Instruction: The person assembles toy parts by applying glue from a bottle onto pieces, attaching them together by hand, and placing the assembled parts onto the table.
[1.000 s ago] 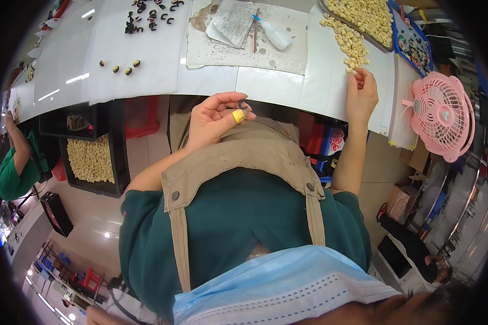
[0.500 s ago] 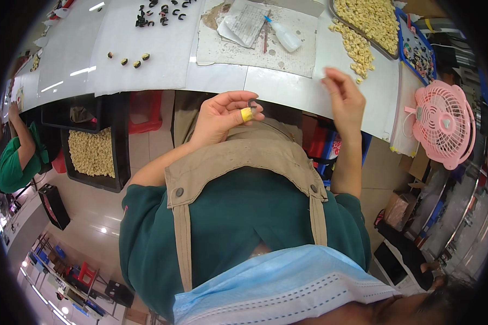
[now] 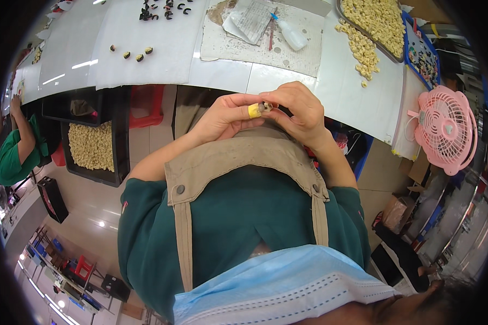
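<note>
My left hand (image 3: 225, 116) is closed in a pinch in front of my apron, with yellow tape around its thumb. Between its fingertips is a small dark curved piece (image 3: 267, 106), now partly hidden, with a pale patch showing on it. My right hand (image 3: 301, 111) meets it from the right, thumb and index finger closed at the same piece. Whether the pale patch is a separate cream piece is too small to tell. On the table ahead lie a few dark-and-cream pieces (image 3: 140, 57), and beyond them several black curved pieces (image 3: 168, 10).
A metal tray (image 3: 370, 40) heaped with cream pieces stands at the far right, with loose ones (image 3: 363, 54) spilled beside it. Nearby are a blue tray (image 3: 422, 54), a pink fan (image 3: 444, 129) and a squeeze bottle (image 3: 291, 36). A black crate (image 3: 119, 154) stands at lower left.
My right hand has come from beside the loose cream pieces, left and down to my left hand. Its fingertips now close at the dark curved piece, which my left hand still holds.
</note>
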A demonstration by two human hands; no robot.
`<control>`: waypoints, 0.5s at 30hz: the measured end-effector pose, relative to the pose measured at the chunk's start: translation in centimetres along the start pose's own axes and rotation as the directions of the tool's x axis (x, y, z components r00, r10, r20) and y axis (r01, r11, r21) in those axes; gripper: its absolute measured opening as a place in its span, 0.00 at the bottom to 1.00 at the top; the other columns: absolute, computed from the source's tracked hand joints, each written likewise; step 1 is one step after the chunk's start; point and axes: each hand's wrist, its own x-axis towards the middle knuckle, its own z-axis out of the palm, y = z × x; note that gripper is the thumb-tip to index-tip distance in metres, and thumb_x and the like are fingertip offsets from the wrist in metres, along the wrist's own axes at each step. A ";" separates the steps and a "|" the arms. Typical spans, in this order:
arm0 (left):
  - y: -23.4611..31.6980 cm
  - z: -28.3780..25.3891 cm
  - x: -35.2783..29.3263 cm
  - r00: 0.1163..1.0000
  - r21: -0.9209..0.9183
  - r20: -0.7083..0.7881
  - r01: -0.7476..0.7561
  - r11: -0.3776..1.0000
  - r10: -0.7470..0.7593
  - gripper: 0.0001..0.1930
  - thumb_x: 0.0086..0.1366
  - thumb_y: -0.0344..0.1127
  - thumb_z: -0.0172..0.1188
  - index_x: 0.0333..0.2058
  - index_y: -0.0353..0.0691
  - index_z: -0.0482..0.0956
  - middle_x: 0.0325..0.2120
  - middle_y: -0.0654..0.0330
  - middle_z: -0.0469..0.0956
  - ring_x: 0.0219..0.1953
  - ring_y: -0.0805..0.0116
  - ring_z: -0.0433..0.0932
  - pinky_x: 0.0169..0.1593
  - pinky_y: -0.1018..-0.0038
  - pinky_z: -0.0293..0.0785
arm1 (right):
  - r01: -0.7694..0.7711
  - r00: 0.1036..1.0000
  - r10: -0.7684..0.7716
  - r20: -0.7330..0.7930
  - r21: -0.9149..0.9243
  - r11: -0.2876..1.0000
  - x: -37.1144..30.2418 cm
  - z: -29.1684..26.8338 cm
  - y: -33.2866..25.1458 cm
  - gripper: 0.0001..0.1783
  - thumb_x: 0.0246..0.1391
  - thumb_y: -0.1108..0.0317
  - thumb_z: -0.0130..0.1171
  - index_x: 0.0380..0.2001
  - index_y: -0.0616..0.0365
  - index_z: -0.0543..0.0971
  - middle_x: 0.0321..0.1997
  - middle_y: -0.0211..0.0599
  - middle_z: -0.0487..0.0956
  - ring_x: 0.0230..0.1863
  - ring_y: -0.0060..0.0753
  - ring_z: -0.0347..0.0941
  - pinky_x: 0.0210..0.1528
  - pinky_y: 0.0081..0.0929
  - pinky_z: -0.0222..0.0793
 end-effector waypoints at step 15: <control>2.0 1.8 -0.4 0.976 0.373 0.212 -0.127 0.919 0.049 0.14 0.55 0.31 0.62 0.40 0.35 0.75 0.36 0.63 0.75 0.39 0.77 0.73 0.46 0.80 0.68 | -0.182 0.983 0.176 0.047 0.327 0.928 -0.2 -0.6 -1.7 0.15 0.30 0.74 0.69 0.27 0.56 0.78 0.33 0.29 0.75 0.38 0.33 0.70 0.37 0.26 0.67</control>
